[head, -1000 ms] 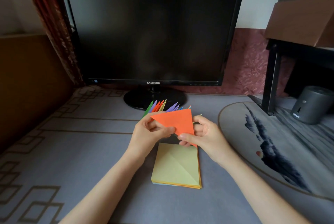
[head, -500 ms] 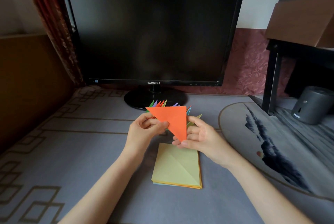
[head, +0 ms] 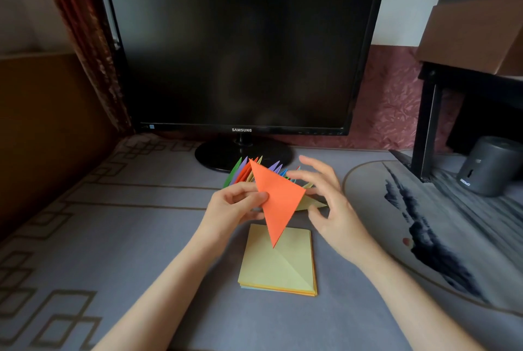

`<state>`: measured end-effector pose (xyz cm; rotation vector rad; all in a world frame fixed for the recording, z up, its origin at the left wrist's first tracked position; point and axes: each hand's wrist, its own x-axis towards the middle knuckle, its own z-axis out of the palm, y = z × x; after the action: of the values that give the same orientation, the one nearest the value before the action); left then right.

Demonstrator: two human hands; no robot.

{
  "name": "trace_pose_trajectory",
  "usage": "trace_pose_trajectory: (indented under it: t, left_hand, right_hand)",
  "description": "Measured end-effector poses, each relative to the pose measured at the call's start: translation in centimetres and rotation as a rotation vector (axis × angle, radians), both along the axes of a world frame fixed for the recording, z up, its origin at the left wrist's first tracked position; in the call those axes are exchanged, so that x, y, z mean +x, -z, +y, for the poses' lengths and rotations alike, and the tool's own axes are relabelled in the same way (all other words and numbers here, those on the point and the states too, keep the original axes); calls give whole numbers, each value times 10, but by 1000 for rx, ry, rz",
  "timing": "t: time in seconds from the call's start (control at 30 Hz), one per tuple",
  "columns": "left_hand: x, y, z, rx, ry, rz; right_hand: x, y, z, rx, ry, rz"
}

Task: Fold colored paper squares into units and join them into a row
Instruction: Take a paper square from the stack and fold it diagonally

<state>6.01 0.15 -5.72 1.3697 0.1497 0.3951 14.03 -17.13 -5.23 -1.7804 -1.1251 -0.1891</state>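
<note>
Left hand [head: 232, 206] pinches the orange triangle [head: 276, 198] by its left edge, above the paper stack [head: 280, 268]. Right hand [head: 331, 209], fingers spread, hovers just beside its right corner. The tabletop [head: 141, 237] stretches wide leftward. The triangle and hands hide most of the colored row [head: 240, 172].

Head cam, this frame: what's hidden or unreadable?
Row of joined units: head view, mostly behind the orange triangle and both hands; unit count unreadable.
Left hand: head view, fingers behind the triangle hidden by the paper.
Right hand: blurred; contact with the triangle unclear.
Paper stack: lower sheets covered by top sheet; count too fine.
Grey cylinder: cut by right edge.
</note>
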Motion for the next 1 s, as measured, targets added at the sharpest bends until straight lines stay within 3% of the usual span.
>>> trace_pose_trajectory:
  t: [0.17, 0.67, 0.8, 1.0]
  left_hand:
    - [-2, -1, 1, 46, 44, 43]
    - [-4, -2, -7, 148, 100, -6]
    - [-4, 0, -6, 261, 71, -14]
    - [-5, 1, -7, 277, 74, -35]
  right_hand:
    - [5, 6, 2, -98, -51, 36]
    - [-1, 1, 8, 249, -51, 596]
    - [-1, 2, 10, 207, -62, 635]
    - [-3, 1, 8, 6, -59, 666]
